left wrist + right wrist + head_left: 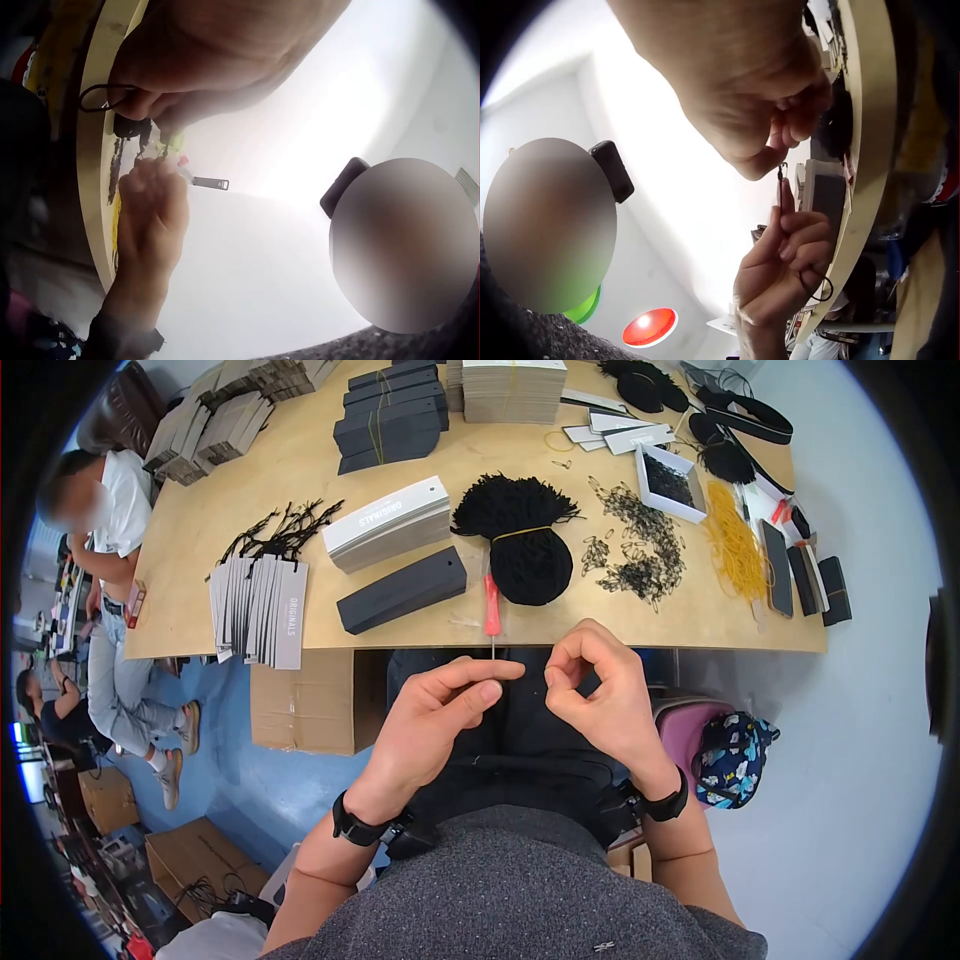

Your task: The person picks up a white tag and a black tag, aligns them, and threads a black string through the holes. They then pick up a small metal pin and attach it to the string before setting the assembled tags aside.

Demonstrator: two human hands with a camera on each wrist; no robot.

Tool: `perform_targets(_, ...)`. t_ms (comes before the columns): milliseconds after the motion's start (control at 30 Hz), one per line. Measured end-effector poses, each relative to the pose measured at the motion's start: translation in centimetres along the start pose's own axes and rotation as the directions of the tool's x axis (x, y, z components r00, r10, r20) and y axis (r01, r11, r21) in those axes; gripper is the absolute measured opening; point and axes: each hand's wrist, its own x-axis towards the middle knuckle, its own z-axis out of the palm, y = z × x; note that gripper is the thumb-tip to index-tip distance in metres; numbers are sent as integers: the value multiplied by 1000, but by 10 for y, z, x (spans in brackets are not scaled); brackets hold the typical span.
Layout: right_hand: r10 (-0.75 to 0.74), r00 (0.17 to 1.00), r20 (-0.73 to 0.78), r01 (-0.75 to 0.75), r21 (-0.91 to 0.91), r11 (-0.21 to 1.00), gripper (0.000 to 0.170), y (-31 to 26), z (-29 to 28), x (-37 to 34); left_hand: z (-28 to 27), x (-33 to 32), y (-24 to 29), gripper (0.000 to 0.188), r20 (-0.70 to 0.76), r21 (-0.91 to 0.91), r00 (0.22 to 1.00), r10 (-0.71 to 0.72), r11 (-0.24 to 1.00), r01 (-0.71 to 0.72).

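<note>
From where I stand, the person's left hand (440, 700) pinches a black cord (781, 177) between thumb and forefinger, out in front of the table edge (640, 641). The cord's tip stands up past those fingertips, and the rest drops in a loose loop below the same hand. The right hand (605, 695) is curled, thumb brought round toward the forefinger, right by that tip; whether it grips anything I cannot tell. Straight ahead on the tabletop — beyond both hands — lies a banded black bundle (530, 568) with a red-handled tool (492, 607) at its near side. Dark tags (402, 592) and a pale tag stack (390, 525) sit to the left of it, corded tags (289, 615) farther left, and scattered pins (645, 550) to the right, then yellow bands (735, 545).
</note>
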Motion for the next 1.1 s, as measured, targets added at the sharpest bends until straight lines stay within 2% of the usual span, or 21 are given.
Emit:
perform_targets(100, 28, 1000, 12, -28, -10, 1000, 10, 2, -9, -4, -6, -1, 6, 21, -14, 40, 1000, -11, 999, 12)
perform_targets(133, 72, 997, 6, -72, 17, 997, 9, 5, -15, -6, -13, 0, 7, 19, -3, 256, 994, 109, 961, -105)
perform_targets(167, 116, 993, 2, -116, 45, 992, 8, 8, -22, -8, -18, 0, 9, 17, 34, 458, 974, 223, 863, -214)
perform_targets(267, 252, 967, 39, -250, -49, 967, 7, 4, -42, -10, -21, -3, 20, 15, -28, 551, 966, 256, 810, -199)
perform_targets(300, 250, 968, 39, -248, -48, 968, 7, 5, -43, -10, -18, -4, 24, 15, -26, 572, 969, 244, 799, -185)
perform_targets(333, 208, 977, 35, -202, -133, 970, 8, 6, -43, -11, -16, -2, 22, 15, -27, 574, 969, 245, 798, -186)
perform_targets(400, 163, 986, 32, -153, -217, 964, 14, 4, -39, -13, -10, 2, 16, 17, 46, 561, 914, 402, 747, -357)
perform_targets(467, 179, 983, 51, -185, 154, 971, 42, -4, -19, -11, -5, 5, 15, 23, 51, 556, 914, 403, 749, -361)
perform_targets(500, 125, 975, 186, -191, 393, 899, 66, -8, -11, -8, -2, 7, 15, 25, 46, 529, 915, 400, 768, -362)
perform_targets(533, 102, 962, 252, -223, 516, 827, 68, -13, -4, -7, 0, 7, 15, 28, 40, 502, 917, 396, 786, -361)
perform_targets(600, 105, 897, 429, -357, 566, 743, 71, -10, 8, -2, 2, 7, 16, 28, 56, 485, 928, 369, 802, -349)
perform_targets(633, 113, 907, 405, -336, 537, 774, 54, -4, 16, -1, 2, 7, 17, 29, 67, 464, 937, 343, 821, -334)
perform_targets(667, 106, 907, 407, -333, 540, 773, 54, -3, 15, 1, 2, 7, 18, 29, 64, 469, 936, 346, 817, -335)
perform_targets(733, 230, 880, 416, -351, 241, 905, 30, -1, 11, 5, 0, 8, 21, 29, 30, 468, 953, 302, 838, -280)
perform_targets(767, 206, 927, 313, -295, 274, 915, 17, -6, 15, 4, -1, 8, 25, 29, 22, 472, 952, 306, 836, -280)
perform_targets(833, 194, 943, 269, -263, 252, 931, 17, 0, 14, 2, -5, 12, 43, 31, 112, 697, 933, 343, 642, -320)
perform_targets(867, 186, 958, 220, -235, 223, 946, 16, 3, 12, 0, -10, 20, 54, 31, 151, 760, 888, 435, 522, -386)
perform_targets(933, 200, 960, 195, -242, 221, 945, 12, 9, 10, -2, -22, 43, 74, 28, 193, 877, 777, 599, 249, -410)
perform_targets(1000, 180, 960, 212, -228, 229, 946, 12, 14, 8, -5, -41, 77, 92, 27, 282, 939, 612, 739, -81, -334)
perform_targets(1033, 175, 961, 214, -223, 228, 948, 12, 12, 8, -5, -55, 94, 97, 27, 281, 940, 609, 742, -83, -332)
perform_targets(1100, 189, 950, 247, -245, 220, 944, 12, 7, 6, -8, -71, 116, 107, 30, 218, 973, 744, 632, -80, -217)
